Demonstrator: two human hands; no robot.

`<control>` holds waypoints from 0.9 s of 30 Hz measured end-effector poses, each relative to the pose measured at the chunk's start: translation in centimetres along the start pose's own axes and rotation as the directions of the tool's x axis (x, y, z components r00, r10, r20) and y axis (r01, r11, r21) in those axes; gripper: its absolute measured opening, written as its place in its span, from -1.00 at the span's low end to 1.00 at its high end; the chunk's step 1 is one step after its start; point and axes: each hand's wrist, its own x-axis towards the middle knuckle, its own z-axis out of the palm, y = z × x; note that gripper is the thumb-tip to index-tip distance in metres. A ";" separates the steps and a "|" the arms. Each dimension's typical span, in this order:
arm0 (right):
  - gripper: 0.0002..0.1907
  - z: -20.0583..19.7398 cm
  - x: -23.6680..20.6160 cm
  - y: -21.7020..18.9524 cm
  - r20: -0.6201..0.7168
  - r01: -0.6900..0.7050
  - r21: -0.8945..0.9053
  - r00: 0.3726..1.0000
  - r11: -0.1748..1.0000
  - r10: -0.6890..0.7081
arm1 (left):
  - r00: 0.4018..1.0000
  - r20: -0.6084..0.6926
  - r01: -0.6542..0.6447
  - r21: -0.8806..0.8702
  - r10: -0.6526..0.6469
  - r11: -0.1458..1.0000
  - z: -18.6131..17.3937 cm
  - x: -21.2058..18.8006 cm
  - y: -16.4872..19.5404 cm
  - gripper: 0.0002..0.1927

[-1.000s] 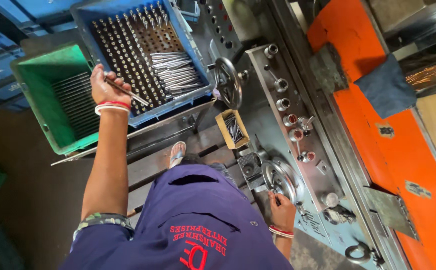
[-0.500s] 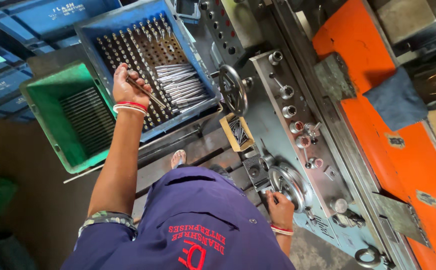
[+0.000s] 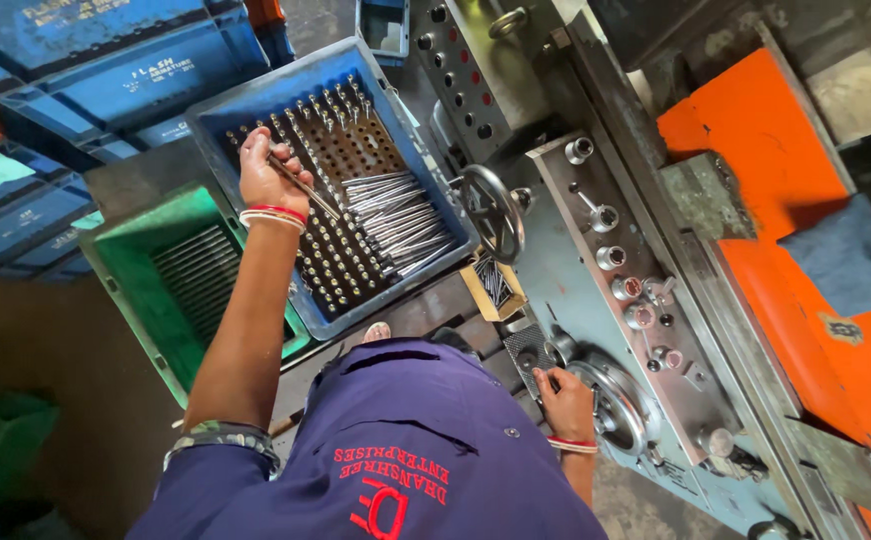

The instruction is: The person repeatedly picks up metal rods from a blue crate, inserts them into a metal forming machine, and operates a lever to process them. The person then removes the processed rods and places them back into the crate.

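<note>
My left hand (image 3: 268, 176) reaches out over a blue crate (image 3: 424, 150) and grips a thin metal rod (image 3: 308, 190) that sticks out toward my wrist. The crate holds a perforated plate with several rods standing in its holes and a loose bundle of rods (image 3: 396, 215) lying on the right side. My right hand (image 3: 566, 402) rests low on the grey machine front, its fingers closed on the edge of a round handwheel (image 3: 618, 408). My blue shirt fills the bottom of the view.
A green crate (image 3: 171, 275) with ribbed parts stands left of the blue one. Stacked blue crates (image 3: 76, 60) lie beyond. The machine (image 3: 596, 300) has a black handwheel (image 3: 491, 212), knobs on a control strip, and an orange panel (image 3: 776, 180) with a blue cloth (image 3: 851, 260).
My left hand has carried the rod from the blue crate's left edge further in over the perforated plate. My right hand has stayed on the handwheel.
</note>
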 end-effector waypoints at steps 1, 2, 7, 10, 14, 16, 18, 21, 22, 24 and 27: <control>-0.65 0.4 0.3 0.1 0.016 0.008 -0.023 1.000 1.000 -0.008 | 1.000 -0.006 -0.020 0.039 0.020 0.999 0.2 0.4 -0.2 -0.93; -0.67 0.7 0.5 0.3 0.034 -0.023 -0.025 0.999 0.999 0.023 | 0.999 -0.009 -0.038 0.077 0.038 0.996 0.5 0.8 -0.6 -0.93; -0.72 -0.3 1.0 2.5 -0.076 -0.074 0.078 0.994 0.994 0.080 | 0.994 0.106 -0.042 0.250 0.016 0.967 4.0 1.3 -4.0 -0.95; -0.80 -3.9 0.6 4.4 -0.245 -0.052 0.041 0.968 0.998 0.061 | 0.956 0.294 -0.083 0.337 -0.021 0.938 8.1 0.9 -6.4 -0.97; -0.90 -11.9 -0.8 6.9 -0.585 -0.193 -0.276 0.811 0.942 -0.005 | 0.836 0.545 -0.177 0.369 -0.058 0.912 16.0 -0.8 -9.7 -0.95; -0.74 -17.0 -2.4 8.1 -0.647 -0.187 -0.369 0.755 0.911 -0.107 | 0.750 0.658 -0.231 0.367 -0.075 0.901 20.5 -2.4 -11.1 -0.94; -0.83 -21.9 -3.2 9.6 -0.723 -0.250 -0.366 0.683 0.896 -0.105 | 0.645 0.757 -0.267 0.350 -0.103 0.898 25.1 -4.8 -12.7 -0.93; -0.86 -28.0 -4.9 12.3 -0.812 -0.339 -0.391 0.564 0.856 -0.148 | 0.519 0.831 -0.150 0.320 -0.201 0.936 31.4 -8.7 -15.3 -0.92; -0.87 -29.9 -5.3 13.6 -0.836 -0.377 -0.381 0.529 0.844 -0.142 | 0.470 0.857 -0.150 0.311 -0.209 0.938 33.5 -10.0 -16.6 -0.91; -0.89 -33.5 -6.1 16.6 -0.853 -0.450 -0.393 0.503 0.802 -0.135 | 0.375 0.900 -0.147 0.296 -0.224 0.944 37.4 -12.4 -19.4 -0.91; -0.92 -38.7 -6.7 21.9 -0.862 -0.554 -0.397 0.498 0.732 -0.090 | 0.239 0.927 -0.017 0.302 -0.289 0.953 42.2 -15.7 -24.7 -0.90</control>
